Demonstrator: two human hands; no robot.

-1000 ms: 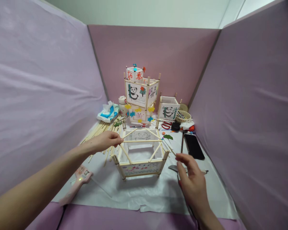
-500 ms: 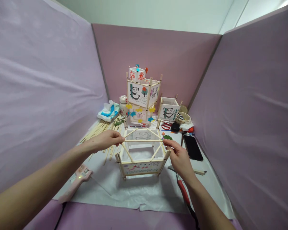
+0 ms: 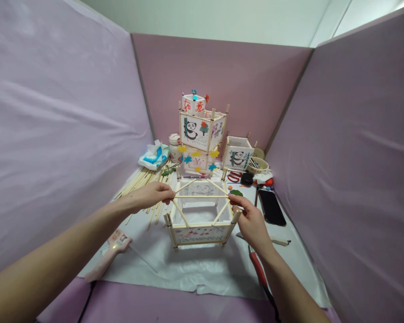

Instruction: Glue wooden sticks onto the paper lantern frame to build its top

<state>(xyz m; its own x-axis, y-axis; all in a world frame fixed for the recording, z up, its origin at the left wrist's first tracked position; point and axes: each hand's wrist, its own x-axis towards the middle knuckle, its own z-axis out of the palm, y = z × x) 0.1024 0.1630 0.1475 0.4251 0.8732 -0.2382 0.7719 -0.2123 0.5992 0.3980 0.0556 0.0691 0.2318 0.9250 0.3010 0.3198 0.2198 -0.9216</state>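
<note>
A thin wooden stick (image 3: 202,196) runs level across the top of a square lantern frame (image 3: 202,226). My left hand (image 3: 156,195) pinches its left end, and my right hand (image 3: 251,215) has finger and thumb closed at its right end. The frame has wooden edges and white panels with drawings, one of a panda at the back. Shorter sticks lie slantwise over its top corners. Whether the long stick is fixed to the frame I cannot tell.
Behind stands a tiered panda lantern (image 3: 195,130), with a smaller panda box (image 3: 239,154) to its right. Loose sticks (image 3: 138,184) and a pink glue gun (image 3: 112,253) lie left. Red-handled pliers (image 3: 257,267), a phone (image 3: 271,207) and red scissors (image 3: 234,176) lie right.
The view has shifted very slightly. Both hands stay at the ends of the stick, with no clear movement.
</note>
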